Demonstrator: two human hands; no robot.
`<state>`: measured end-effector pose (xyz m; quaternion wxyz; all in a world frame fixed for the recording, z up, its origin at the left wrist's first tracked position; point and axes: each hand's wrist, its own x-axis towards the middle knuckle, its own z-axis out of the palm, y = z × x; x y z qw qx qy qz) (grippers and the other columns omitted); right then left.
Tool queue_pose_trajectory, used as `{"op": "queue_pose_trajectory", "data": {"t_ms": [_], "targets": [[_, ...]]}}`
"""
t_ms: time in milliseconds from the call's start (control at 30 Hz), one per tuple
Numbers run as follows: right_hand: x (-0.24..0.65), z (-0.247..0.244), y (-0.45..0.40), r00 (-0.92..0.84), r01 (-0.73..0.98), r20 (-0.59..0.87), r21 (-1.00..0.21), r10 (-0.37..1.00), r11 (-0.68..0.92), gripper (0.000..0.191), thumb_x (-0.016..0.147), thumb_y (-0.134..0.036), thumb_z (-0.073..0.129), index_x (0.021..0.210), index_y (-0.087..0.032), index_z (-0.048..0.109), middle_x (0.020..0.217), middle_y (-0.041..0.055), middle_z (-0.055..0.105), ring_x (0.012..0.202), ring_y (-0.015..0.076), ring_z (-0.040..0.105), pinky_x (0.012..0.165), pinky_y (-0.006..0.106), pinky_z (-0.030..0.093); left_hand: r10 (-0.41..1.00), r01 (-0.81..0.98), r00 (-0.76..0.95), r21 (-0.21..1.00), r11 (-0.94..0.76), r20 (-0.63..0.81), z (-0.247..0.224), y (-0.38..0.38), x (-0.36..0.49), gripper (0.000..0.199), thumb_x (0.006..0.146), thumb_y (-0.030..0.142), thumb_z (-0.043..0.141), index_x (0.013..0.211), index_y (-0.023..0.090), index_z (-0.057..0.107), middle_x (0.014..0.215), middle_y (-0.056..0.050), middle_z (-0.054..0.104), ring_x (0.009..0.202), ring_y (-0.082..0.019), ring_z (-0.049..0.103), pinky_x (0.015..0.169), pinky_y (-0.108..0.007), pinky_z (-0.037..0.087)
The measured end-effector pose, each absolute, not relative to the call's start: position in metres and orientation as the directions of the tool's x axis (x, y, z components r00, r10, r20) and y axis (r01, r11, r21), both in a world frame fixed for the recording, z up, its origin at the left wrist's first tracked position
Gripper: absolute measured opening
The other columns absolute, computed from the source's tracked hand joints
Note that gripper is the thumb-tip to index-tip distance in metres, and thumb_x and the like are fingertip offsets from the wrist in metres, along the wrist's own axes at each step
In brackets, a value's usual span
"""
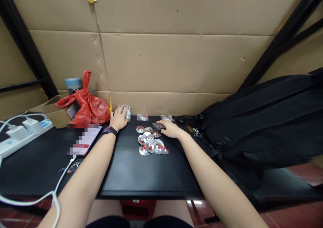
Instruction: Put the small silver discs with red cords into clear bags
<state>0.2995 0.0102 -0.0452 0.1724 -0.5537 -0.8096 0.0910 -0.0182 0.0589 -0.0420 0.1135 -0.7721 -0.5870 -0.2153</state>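
My left hand [119, 119], with a dark watch at the wrist, reaches to the back of the table. Its fingers are curled over a small stack of clear plastic packets [128, 113]. My right hand [171, 128] has its fingers closed on a small clear plastic bag [158, 126], whose contents I cannot make out. Between my forearms lies a loose, overlapping heap of silver finger cymbals [148, 137] with red loops at their centres. Behind them, two packed cymbal packets, one at centre [142, 117] and one at right [166, 118], lie along the cardboard wall.
At left are a red plastic bag [92, 108], a cardboard box [57, 111], a phone [87, 140] on a white cable and a white power strip [22, 137]. A black backpack [264, 120] fills the right side, with keys [197, 132] beside it. Cardboard [161, 63] stands behind.
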Motion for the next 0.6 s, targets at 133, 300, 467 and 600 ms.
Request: {"op": "queue_pose_trajectory", "data": {"t_ms": [133, 300, 467, 600], "targets": [[0.2979, -0.0422, 0.0079, -0.295, 0.885, 0.143, -0.332, 0.945, 0.327, 0.052, 0.079, -0.015, 0.059, 0.13, -0.026, 0.061, 0.137, 0.0106, 0.058, 0.127, 0.0336, 0.051, 0.097, 0.047, 0.045, 0.852, 0.964, 0.209, 0.047, -0.262, 0.48, -0.041, 0.0564, -0.0168, 0.067, 0.082, 0.028, 0.053, 0.147, 0.028, 0.039, 0.154, -0.011, 0.036, 0.142, -0.036, 0.025, 0.107, -0.053, 0.03], [0.2989, -0.0417, 0.0082, -0.306, 0.882, 0.139, -0.331, 0.942, 0.335, 0.051, 0.08, -0.015, 0.059, 0.13, -0.025, 0.062, 0.135, 0.0106, 0.059, 0.125, 0.0324, 0.052, 0.097, 0.045, 0.044, 0.864, 0.955, 0.258, 0.02, -0.295, 0.433, -0.0426, 0.0591, -0.019, 0.049, 0.086, 0.028, 0.05, 0.134, 0.024, 0.053, 0.138, -0.013, 0.053, 0.123, -0.033, 0.046, 0.098, -0.048, 0.037], [0.2984, -0.041, 0.0095, -0.278, 0.894, 0.166, -0.315, 0.946, 0.318, 0.033, 0.09, -0.033, 0.058, 0.119, -0.023, 0.068, 0.117, 0.013, 0.065, 0.114, 0.031, 0.057, 0.089, 0.042, 0.045, 0.889, 0.949, 0.291, 0.013, -0.315, 0.354, -0.0493, 0.0632, -0.0224, 0.037, 0.095, 0.031, 0.039, 0.125, 0.03, 0.062, 0.135, -0.008, 0.057, 0.118, -0.028, 0.052, 0.096, -0.047, 0.037], [0.301, -0.0402, 0.0127, -0.256, 0.861, 0.235, -0.386, 0.938, 0.332, 0.026, 0.092, -0.034, 0.056, 0.112, -0.02, 0.067, 0.098, 0.0098, 0.07, 0.094, 0.0247, 0.063, 0.082, 0.036, 0.046, 0.897, 0.948, 0.282, 0.045, -0.315, 0.34, -0.0496, 0.0583, -0.0222, 0.04, 0.1, 0.038, 0.032, 0.126, 0.031, 0.061, 0.138, -0.008, 0.057, 0.122, -0.028, 0.051, 0.098, -0.048, 0.036]]}}
